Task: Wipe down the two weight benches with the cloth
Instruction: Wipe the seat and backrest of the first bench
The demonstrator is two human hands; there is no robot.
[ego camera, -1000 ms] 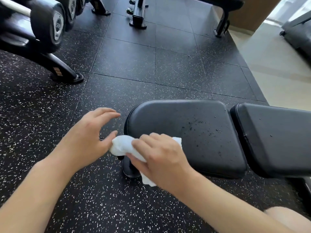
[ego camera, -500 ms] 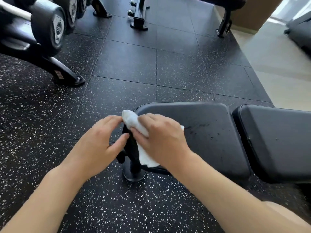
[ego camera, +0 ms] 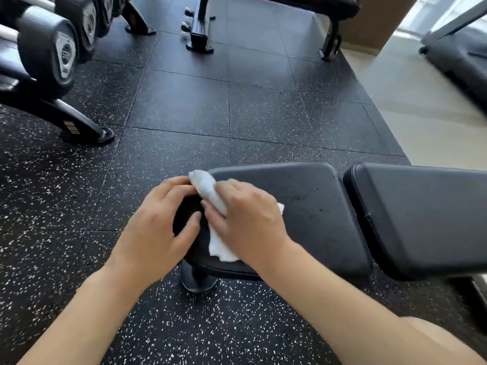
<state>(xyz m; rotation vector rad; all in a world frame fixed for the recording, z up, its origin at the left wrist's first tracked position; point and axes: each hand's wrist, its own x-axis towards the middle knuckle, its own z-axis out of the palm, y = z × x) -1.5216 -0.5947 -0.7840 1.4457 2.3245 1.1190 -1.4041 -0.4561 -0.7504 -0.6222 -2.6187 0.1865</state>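
Observation:
The near weight bench lies across the view, its black seat pad (ego camera: 311, 206) at centre and its back pad (ego camera: 421, 214) to the right. A white cloth (ego camera: 208, 191) is draped over the seat pad's left end. My right hand (ego camera: 247, 219) grips the cloth and presses it onto the pad, hiding most of it. My left hand (ego camera: 158, 222) curls round the seat pad's left end, thumb on the pad's end face and fingertips touching the cloth's far tip. A second black bench (ego camera: 303, 2) stands at the top of the view, mostly cut off.
A dumbbell rack (ego camera: 52, 51) with several dumbbells stands at the upper left, its foot (ego camera: 87, 130) reaching onto the speckled rubber floor. A black machine base (ego camera: 197, 35) sits at top centre. A treadmill (ego camera: 458, 56) is at the upper right on pale flooring.
My right hand has carried the cloth from the seat pad's near corner up along its left end. My left hand has gone from open beside the pad to curled round its end.

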